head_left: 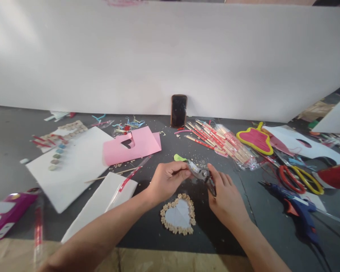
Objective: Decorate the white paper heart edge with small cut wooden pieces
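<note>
While the right hand [226,196] clenches pliers [201,174], the left hand [167,181] (curled) pinches their head.

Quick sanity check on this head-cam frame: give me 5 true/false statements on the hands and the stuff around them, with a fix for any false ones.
1. The left hand and right hand are both on the small metal pliers. True.
2. The right hand holds the blue hot glue gun. False: the glue gun lies off to the right, untouched.
3. The heart-shaped frame of small wooden flowers lies below the hands, untouched. True.
4. The phone lies flat on its back. False: it stands leaning against the white board.
5. The pink paper has a heart-shaped cutout. True.
</note>
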The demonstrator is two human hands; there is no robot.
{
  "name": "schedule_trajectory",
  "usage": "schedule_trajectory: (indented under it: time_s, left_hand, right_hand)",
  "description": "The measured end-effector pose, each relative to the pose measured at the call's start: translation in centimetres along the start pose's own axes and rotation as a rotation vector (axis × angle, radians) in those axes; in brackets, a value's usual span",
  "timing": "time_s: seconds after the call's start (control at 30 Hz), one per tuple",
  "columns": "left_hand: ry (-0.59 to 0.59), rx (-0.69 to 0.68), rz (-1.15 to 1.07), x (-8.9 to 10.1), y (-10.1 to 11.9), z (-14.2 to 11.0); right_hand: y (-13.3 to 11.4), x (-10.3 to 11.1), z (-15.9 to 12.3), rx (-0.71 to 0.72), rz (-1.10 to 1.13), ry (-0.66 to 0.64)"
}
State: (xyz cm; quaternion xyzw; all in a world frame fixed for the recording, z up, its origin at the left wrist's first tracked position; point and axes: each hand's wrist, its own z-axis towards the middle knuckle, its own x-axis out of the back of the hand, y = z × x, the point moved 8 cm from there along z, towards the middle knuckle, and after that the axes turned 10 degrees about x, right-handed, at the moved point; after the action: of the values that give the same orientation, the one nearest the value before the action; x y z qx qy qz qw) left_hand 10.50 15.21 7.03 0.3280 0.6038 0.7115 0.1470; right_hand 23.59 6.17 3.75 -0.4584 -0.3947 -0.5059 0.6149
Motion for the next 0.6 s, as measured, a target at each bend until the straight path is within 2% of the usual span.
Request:
schedule_trajectory:
  time_s: [0.13, 0.37, 0.6]
  left_hand:
    - [0.004, 0.014, 0.040, 0.04, -0.03, -0.13]
    - [-0.091, 0.043, 0.027, -0.21, -0.07, 0.02]
    - [-0.086, 0.056, 0.008, 0.01, 0.49, -0.09]
  right_hand:
    - [-0.15, -0.24, 0.03, 0.021, 0.034, -0.012]
    - [-0.08, -0.66, -0.22, 0.013, 0.077, -0.023]
    - [-0.22, -0.41, -0.33, -0.018, 0.119, -0.042]
